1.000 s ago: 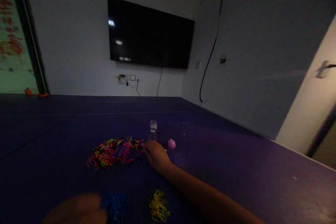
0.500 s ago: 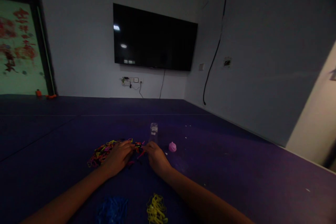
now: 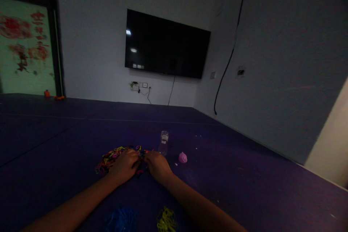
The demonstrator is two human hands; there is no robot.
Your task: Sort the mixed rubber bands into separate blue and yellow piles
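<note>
A heap of mixed-colour rubber bands (image 3: 108,159) lies on the purple floor surface in front of me. My left hand (image 3: 125,165) rests over the heap's right part, fingers curled down into the bands. Close beside it, my right hand (image 3: 157,166) has its fingertips pinched on some bands at the heap's right edge; the exact ones are hidden. A clear bottle (image 3: 163,144) without a cap stands just behind my right hand. To the right of that hand lies a pink swirl-shaped piece (image 3: 183,157).
Nearer to me are a blue bunch of bands (image 3: 121,219) and a yellow bunch of bands (image 3: 166,220). Small white scraps (image 3: 176,164) dot the floor on the right. A television (image 3: 167,43) hangs on the far wall, and a black cable (image 3: 228,61) runs down the right wall.
The view has shifted slightly, so everything sits a little lower and further right. My right hand has drawn closer to my left, and the bands stretched between them show less.
</note>
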